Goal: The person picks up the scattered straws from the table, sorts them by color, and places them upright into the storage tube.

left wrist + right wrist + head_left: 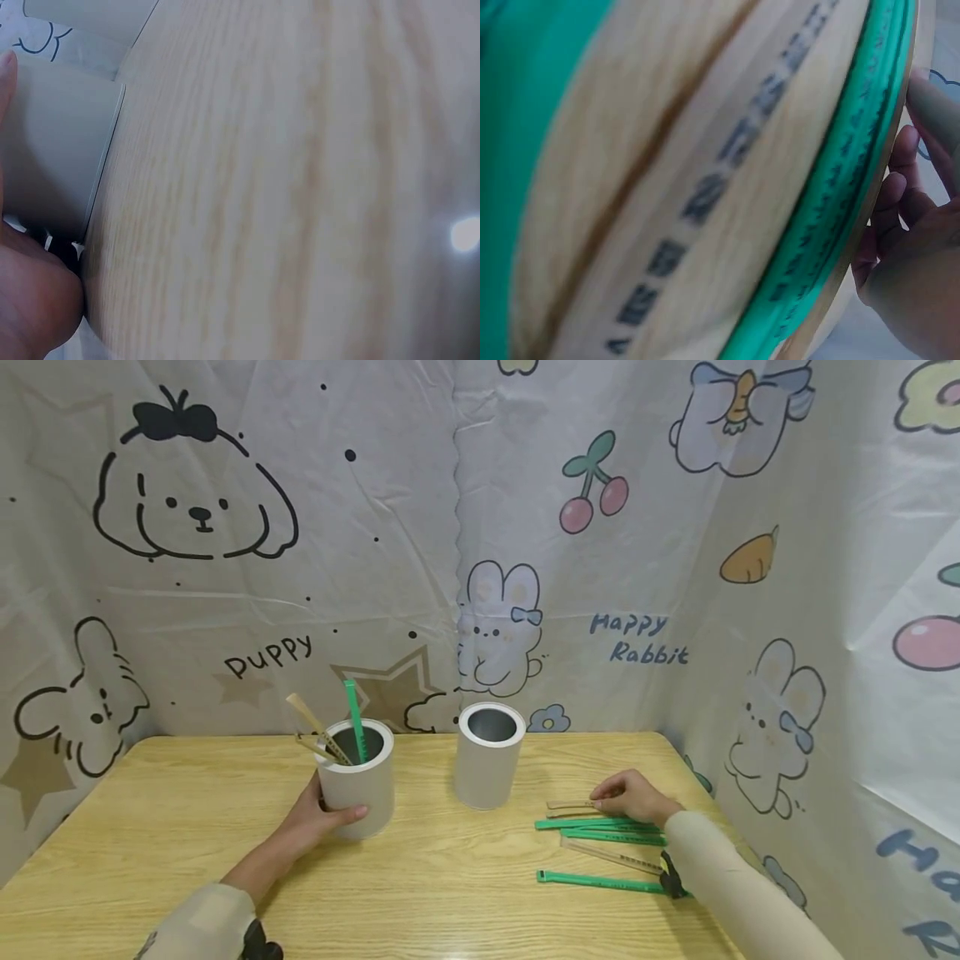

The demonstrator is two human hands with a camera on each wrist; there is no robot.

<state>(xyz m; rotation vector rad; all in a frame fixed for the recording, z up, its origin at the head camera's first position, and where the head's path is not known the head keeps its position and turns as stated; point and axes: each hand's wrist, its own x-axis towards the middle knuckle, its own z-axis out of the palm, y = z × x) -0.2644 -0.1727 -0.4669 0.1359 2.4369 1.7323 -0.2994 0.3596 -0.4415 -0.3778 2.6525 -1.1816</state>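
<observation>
My left hand (311,822) grips the left white cylindrical holder (367,793) low on its side, thumb across the front. In the left wrist view, part of the holder's wall (60,142) shows beside the hand. Slim beige sticks and one green stick (354,714) lean out of its top. Over on the right, my right hand (633,795) pinches the end of a slim beige stick (566,805), a dark line just below it. Close by lie green sticks (607,835), a printed beige stick (697,195) and a nearer green stick (600,882).
A second white cylindrical holder (487,768) stands upright near the back of the wood-grain table (450,893), between the hands. Cloth printed with cartoons (390,568) hangs behind the table and along its right side.
</observation>
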